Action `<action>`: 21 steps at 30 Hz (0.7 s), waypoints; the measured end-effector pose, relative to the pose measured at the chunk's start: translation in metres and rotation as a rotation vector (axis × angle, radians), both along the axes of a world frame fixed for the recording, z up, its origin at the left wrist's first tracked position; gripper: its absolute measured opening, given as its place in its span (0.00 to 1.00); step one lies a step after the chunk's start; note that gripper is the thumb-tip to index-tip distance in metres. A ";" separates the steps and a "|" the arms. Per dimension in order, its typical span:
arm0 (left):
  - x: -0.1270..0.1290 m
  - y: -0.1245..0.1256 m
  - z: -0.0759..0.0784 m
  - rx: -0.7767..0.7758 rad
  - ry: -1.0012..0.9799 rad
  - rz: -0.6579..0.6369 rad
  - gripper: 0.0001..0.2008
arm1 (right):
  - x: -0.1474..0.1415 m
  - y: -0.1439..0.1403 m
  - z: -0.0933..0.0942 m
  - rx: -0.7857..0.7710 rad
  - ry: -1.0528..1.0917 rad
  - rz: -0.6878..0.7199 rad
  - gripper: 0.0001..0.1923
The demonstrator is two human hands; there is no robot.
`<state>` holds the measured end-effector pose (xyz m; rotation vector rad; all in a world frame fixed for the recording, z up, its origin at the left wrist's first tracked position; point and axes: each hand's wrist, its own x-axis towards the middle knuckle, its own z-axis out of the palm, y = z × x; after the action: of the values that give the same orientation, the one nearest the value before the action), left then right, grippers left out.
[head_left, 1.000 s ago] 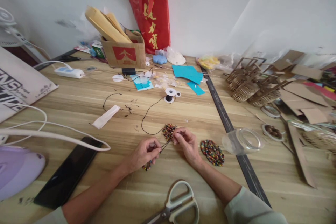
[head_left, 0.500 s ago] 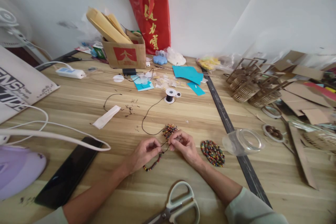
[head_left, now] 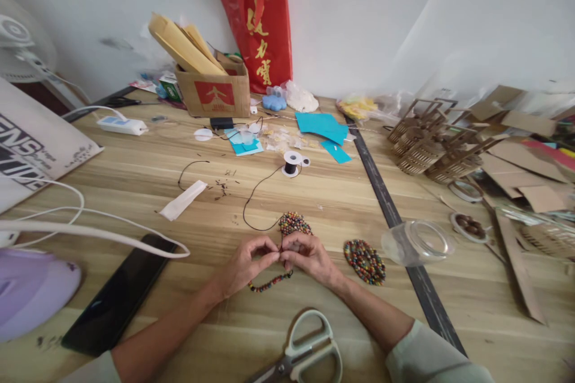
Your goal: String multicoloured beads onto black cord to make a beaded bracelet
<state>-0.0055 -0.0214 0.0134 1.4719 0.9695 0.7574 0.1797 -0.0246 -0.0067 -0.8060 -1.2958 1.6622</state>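
Note:
Fingertips of my left hand (head_left: 251, 262) and my right hand (head_left: 309, 256) meet, both pinched on a thin black cord (head_left: 251, 191). The cord runs back in a loop to a white spool (head_left: 291, 164) wound with black. Below my hands hangs or lies a short string of multicoloured beads (head_left: 270, 285), joined to the cord; the join itself is hidden by my fingers. Just beyond my right hand sits a heap of multicoloured beads (head_left: 294, 223). Right of that hand lies a coiled bead strand (head_left: 364, 261).
Scissors (head_left: 309, 350) lie at the front edge. A black phone (head_left: 119, 293) and white cables are on the left. A clear plastic jar (head_left: 417, 242) lies to the right, before woven baskets (head_left: 417, 152). A cardboard box (head_left: 215, 93) and red bag (head_left: 269, 30) stand behind.
My two hands have come together, closing the gap where the cord was stretched between them. The bead string's right end has shifted right. More of the bead heap shows.

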 end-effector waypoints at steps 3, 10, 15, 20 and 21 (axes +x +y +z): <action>-0.001 0.001 -0.003 -0.001 -0.009 -0.018 0.08 | 0.001 0.000 0.001 0.027 -0.009 0.012 0.13; 0.000 0.001 -0.002 -0.011 -0.004 -0.029 0.08 | 0.001 -0.002 -0.002 0.049 -0.051 0.035 0.14; 0.001 0.001 0.001 -0.001 0.006 -0.032 0.08 | 0.002 -0.002 -0.002 0.115 -0.103 0.051 0.14; 0.001 0.000 0.001 0.029 0.043 -0.030 0.09 | 0.005 -0.001 0.008 0.402 -0.266 -0.064 0.14; 0.001 0.000 0.001 0.037 0.055 -0.030 0.09 | 0.005 -0.001 0.010 0.433 -0.276 -0.092 0.14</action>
<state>-0.0048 -0.0218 0.0141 1.5436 0.9774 0.7198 0.1848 -0.0254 0.0033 -0.8308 -1.7058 1.1626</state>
